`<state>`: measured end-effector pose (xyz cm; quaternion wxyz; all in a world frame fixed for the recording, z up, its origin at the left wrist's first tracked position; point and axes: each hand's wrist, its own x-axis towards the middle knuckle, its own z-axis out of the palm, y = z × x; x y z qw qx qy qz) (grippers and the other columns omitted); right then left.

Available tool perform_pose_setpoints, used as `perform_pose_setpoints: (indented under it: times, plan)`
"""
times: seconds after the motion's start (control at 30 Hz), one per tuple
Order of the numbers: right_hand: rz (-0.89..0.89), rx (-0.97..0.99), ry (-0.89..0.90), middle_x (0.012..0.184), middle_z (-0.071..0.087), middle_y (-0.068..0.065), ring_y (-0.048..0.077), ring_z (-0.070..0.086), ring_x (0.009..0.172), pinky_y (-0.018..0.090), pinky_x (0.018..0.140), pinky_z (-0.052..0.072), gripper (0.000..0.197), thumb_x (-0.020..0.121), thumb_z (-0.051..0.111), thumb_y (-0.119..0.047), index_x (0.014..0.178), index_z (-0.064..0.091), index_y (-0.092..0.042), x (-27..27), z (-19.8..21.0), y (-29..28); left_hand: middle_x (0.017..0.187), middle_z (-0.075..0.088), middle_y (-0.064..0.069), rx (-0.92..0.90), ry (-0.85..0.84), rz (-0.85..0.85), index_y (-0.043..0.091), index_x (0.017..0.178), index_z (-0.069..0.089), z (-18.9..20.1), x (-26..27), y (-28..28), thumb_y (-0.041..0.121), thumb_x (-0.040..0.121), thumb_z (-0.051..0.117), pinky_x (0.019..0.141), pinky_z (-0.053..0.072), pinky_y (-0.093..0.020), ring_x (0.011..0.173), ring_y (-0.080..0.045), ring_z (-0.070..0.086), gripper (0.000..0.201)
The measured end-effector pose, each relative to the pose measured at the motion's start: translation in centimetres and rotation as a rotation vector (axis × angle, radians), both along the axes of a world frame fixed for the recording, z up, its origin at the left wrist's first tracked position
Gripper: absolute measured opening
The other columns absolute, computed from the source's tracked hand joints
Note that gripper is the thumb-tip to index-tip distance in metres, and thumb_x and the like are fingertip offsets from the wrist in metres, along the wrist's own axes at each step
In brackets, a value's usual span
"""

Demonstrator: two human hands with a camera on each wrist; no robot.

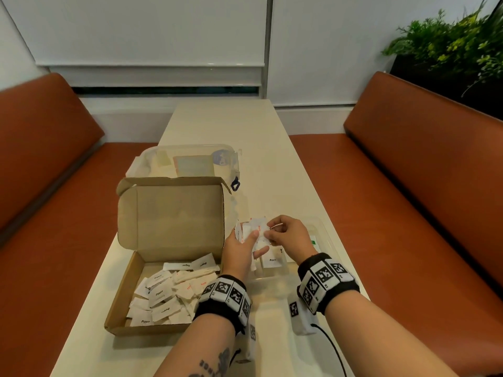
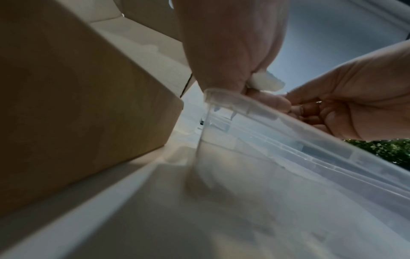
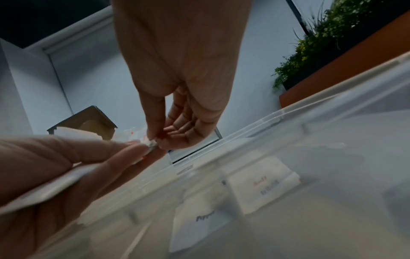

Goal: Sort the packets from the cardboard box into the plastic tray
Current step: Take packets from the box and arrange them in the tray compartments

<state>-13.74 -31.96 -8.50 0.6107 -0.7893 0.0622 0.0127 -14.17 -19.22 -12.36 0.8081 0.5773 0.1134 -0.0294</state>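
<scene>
Above plastic tray (image 1: 324,235): left hand (image 1: 239,251), right hand (image 1: 288,232) pinching packets (image 1: 254,231); cardboard box (image 1: 122,300) beside.

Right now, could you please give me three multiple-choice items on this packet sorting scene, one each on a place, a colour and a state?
1. The plastic tray lies where from the cardboard box?
A. on the person's right
B. on the person's left
C. inside it

2. The benches are:
A. green
B. orange-brown
C. white

3. The box lid is:
A. taped shut
B. torn off
C. open, upright

Answers:
1 A, the tray sits under the right hand.
2 B, both seats show it.
3 C, packets lie exposed.
</scene>
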Motion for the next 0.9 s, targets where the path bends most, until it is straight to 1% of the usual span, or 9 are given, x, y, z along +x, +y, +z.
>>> perform_pose_setpoints:
  times: [0.1, 0.17, 0.27, 0.4, 0.53, 0.63, 0.73, 0.83, 0.9]
  plan:
    - [0.007, -0.014, -0.018, 0.067, 0.055, 0.000, 0.013, 0.055, 0.063, 0.019, 0.056, 0.051, 0.014, 0.080, 0.072, -0.006, 0.087, 0.059, -0.003, -0.1, 0.1, -0.1, 0.117, 0.066, -0.008, 0.023, 0.016, -0.067, 0.013, 0.118, 0.057, 0.3, -0.4, 0.0, 0.012, 0.088, 0.066, 0.082, 0.056, -0.050, 0.082, -0.021, 0.073, 0.032]
    - [-0.023, 0.002, -0.018, 0.069, 0.058, 0.005, 0.013, 0.054, 0.060, 0.018, 0.054, 0.049, 0.016, 0.078, 0.073, -0.005, 0.087, 0.061, 0.001, -0.1, 0.2, -0.4, 0.122, 0.063, -0.011, 0.013, 0.026, -0.079, 0.009, 0.126, 0.052, 0.5, -0.7, -0.2, 0.013, 0.087, 0.067, 0.085, 0.055, -0.053, 0.081, -0.021, 0.073, 0.042]
    - [-0.052, 0.031, 0.007, 0.072, 0.061, 0.011, 0.015, 0.055, 0.058, 0.019, 0.055, 0.049, 0.019, 0.077, 0.074, -0.001, 0.090, 0.063, 0.006, 0.0, 0.3, -0.9, 0.121, 0.062, -0.013, -0.021, 0.027, -0.064, 0.007, 0.126, 0.052, 0.7, -0.8, -0.5, 0.009, 0.088, 0.066, 0.075, 0.059, -0.042, 0.087, -0.019, 0.072, 0.041]
    - [-0.052, 0.021, 0.020, 0.075, 0.066, 0.013, 0.017, 0.059, 0.061, 0.019, 0.059, 0.052, 0.016, 0.079, 0.072, -0.003, 0.091, 0.065, 0.005, 0.0, 0.4, -1.6, 0.114, 0.064, -0.011, -0.021, 0.009, -0.026, 0.015, 0.108, 0.059, 1.4, -1.2, -0.9, 0.005, 0.090, 0.062, 0.060, 0.058, -0.027, 0.097, -0.023, 0.067, 0.021]
    - [-0.090, -0.008, -0.033, 0.070, 0.064, 0.004, 0.013, 0.056, 0.061, 0.015, 0.058, 0.049, 0.003, 0.086, 0.065, -0.006, 0.084, 0.067, -0.005, -0.2, 0.2, -2.7, 0.120, 0.059, -0.008, 0.043, -0.002, 0.053, 0.008, 0.120, 0.055, 1.6, -1.3, -1.3, 0.007, 0.093, 0.058, 0.056, 0.056, -0.018, 0.107, -0.034, 0.062, 0.027]
    - [-0.113, -0.235, -0.026, 0.078, 0.064, 0.000, 0.016, 0.055, 0.075, 0.023, 0.071, 0.044, 0.014, 0.092, 0.058, -0.013, 0.096, 0.071, -0.008, -0.2, -0.2, -4.5, 0.126, 0.056, -0.014, 0.044, -0.024, 0.129, 0.003, 0.128, 0.053, 1.7, -1.2, -1.5, 0.005, 0.094, 0.055, 0.058, 0.057, -0.019, 0.112, -0.032, 0.059, 0.033]
    - [-0.017, -0.511, 0.019, 0.100, 0.068, 0.004, 0.017, 0.059, 0.090, 0.021, 0.080, 0.042, 0.021, 0.092, 0.056, -0.009, 0.108, 0.069, -0.006, -0.5, -0.8, -5.8, 0.128, 0.056, -0.013, 0.060, -0.018, 0.143, 0.004, 0.129, 0.053, 2.0, -1.4, -1.6, 0.006, 0.095, 0.053, 0.057, 0.056, -0.017, 0.112, -0.035, 0.059, 0.034]
    - [0.081, -0.633, 0.063, 0.087, 0.064, 0.003, 0.016, 0.057, 0.082, 0.013, 0.063, 0.040, 0.010, 0.085, 0.063, -0.005, 0.092, 0.069, -0.007, -0.8, -1.5, -6.2, 0.129, 0.055, -0.012, 0.083, -0.014, 0.123, 0.005, 0.130, 0.052, 2.1, -1.6, -1.7, 0.008, 0.096, 0.052, 0.056, 0.055, -0.015, 0.110, -0.037, 0.060, 0.034]
    - [0.144, -0.703, 0.087, 0.085, 0.064, 0.000, 0.011, 0.055, 0.079, 0.014, 0.060, 0.037, 0.005, 0.083, 0.067, -0.008, 0.087, 0.070, -0.010, -0.8, -1.9, -6.0, 0.128, 0.055, -0.011, 0.087, -0.007, 0.115, 0.006, 0.130, 0.052, 2.3, -1.7, -1.7, 0.008, 0.096, 0.052, 0.055, 0.055, -0.015, 0.110, -0.037, 0.061, 0.034]
